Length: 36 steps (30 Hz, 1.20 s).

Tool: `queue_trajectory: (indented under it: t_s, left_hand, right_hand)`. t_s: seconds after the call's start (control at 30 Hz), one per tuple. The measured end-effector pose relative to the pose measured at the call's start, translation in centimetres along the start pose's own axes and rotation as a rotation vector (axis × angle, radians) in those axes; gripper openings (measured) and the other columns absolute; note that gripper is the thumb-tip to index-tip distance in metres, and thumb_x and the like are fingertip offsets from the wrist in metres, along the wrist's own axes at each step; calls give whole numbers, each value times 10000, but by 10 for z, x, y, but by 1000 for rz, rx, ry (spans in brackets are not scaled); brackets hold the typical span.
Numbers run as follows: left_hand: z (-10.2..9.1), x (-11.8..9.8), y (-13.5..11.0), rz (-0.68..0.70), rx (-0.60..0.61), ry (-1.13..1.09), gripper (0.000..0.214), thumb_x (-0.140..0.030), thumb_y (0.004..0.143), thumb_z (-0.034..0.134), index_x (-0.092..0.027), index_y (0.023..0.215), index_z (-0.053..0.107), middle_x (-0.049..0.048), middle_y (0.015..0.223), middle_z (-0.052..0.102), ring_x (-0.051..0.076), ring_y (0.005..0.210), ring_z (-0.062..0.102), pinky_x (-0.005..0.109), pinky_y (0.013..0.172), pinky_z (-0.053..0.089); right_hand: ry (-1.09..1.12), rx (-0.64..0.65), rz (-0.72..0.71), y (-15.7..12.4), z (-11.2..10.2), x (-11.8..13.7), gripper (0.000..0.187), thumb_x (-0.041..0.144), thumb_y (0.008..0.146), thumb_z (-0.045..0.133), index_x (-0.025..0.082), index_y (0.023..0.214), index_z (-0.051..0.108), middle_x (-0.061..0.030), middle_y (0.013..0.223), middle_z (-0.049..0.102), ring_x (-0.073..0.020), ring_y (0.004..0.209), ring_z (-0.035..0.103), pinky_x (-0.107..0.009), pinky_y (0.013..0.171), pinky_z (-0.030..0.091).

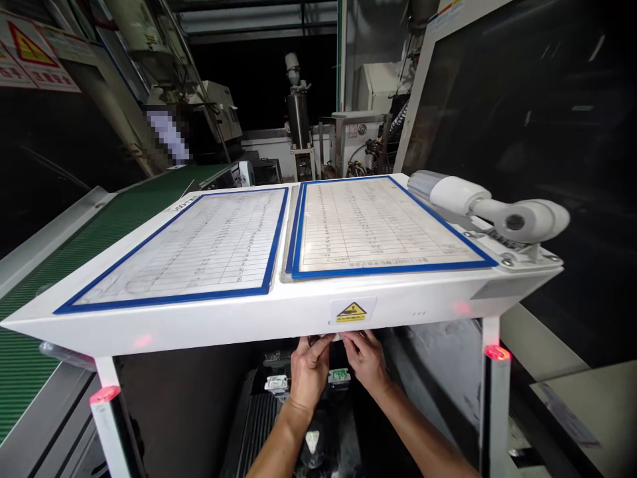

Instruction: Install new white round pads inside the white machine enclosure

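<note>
**Fig. 1.** Both hands at 6 o'clock under white sheet-metal machine cover (249,322).

L hand (309,372), R hand (365,362): fingers behind cover's lower edge, grip can't tell; blue-framed paper log sheets (383,226) on top.

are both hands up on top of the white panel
No, the left hand and right hand are below the front edge of the white panel, under its yellow warning label.

Head-worn view, facing forward — down at hands (309,372)
</note>
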<state>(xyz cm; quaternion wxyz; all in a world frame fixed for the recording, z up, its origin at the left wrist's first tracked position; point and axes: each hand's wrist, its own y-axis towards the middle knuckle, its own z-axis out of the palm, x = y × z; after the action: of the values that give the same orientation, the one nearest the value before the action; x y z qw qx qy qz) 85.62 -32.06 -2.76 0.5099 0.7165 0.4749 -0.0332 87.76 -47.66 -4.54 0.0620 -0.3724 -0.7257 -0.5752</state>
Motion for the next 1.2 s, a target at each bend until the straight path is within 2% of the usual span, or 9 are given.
queue_trajectory:
  t_s: [0.2, 0.37, 0.53, 0.7, 0.87, 1.0, 1.2]
  left_hand:
    - [1, -3, 5, -46, -17, -61, 297, -33, 874, 584, -246, 1010, 739, 59, 1002, 722, 157, 892, 722, 257, 786, 607]
    - [1, -1, 3, -75, -17, -105, 236, -71, 887, 592, -222, 995, 737, 69, 998, 735, 164, 903, 724, 270, 804, 608]
    - [6, 1, 1, -134, -33, -62, 180, -107, 887, 598, -201, 935, 745, 72, 949, 753, 179, 841, 727, 284, 764, 611]
    - [10, 3, 6, -142, -61, -45, 160, -120, 889, 598, -178, 928, 742, 83, 942, 771, 194, 838, 735, 310, 798, 610]
    - [15, 6, 8, -185, -58, -4, 138, -143, 880, 613, -183, 903, 743, 74, 910, 778, 209, 814, 740, 328, 782, 613]
    - [18, 9, 7, -193, -60, 16, 154, -131, 874, 604, -177, 914, 746, 82, 914, 778, 222, 821, 743, 356, 807, 616]
    - [22, 11, 7, -217, -31, 28, 213, -99, 842, 612, -185, 978, 751, 81, 971, 778, 245, 917, 742, 391, 887, 608]
  right_hand:
    - [-51, 37, 7, 0, -2, 1, 255, 79, 975, 493, 195, 1125, 665, -89, 1014, 676, -208, 975, 662, -327, 882, 582]
    - [0, 62, 17, -1, -6, 2, 271, 73, 975, 516, 239, 1085, 700, -42, 987, 698, -179, 960, 668, -293, 899, 574]
    - [-113, 24, 22, 0, -2, -3, 152, 159, 985, 572, 203, 923, 703, -43, 915, 717, -195, 867, 687, -312, 845, 586]
    - [-197, -38, 8, 2, 5, -7, 152, 212, 997, 564, 181, 997, 713, -80, 949, 736, -226, 896, 708, -344, 867, 596]
    - [-182, -84, 108, -1, 11, -9, 157, 225, 963, 583, 201, 940, 736, -83, 919, 742, -235, 819, 716, -371, 823, 613]
    - [-207, -121, 99, -5, 16, -16, 142, 218, 942, 599, 194, 935, 739, -94, 939, 742, -242, 835, 720, -373, 823, 620]
    - [-274, -153, 123, -11, 23, -24, 210, 274, 954, 564, 175, 971, 748, -122, 925, 741, -258, 854, 723, -393, 853, 616]
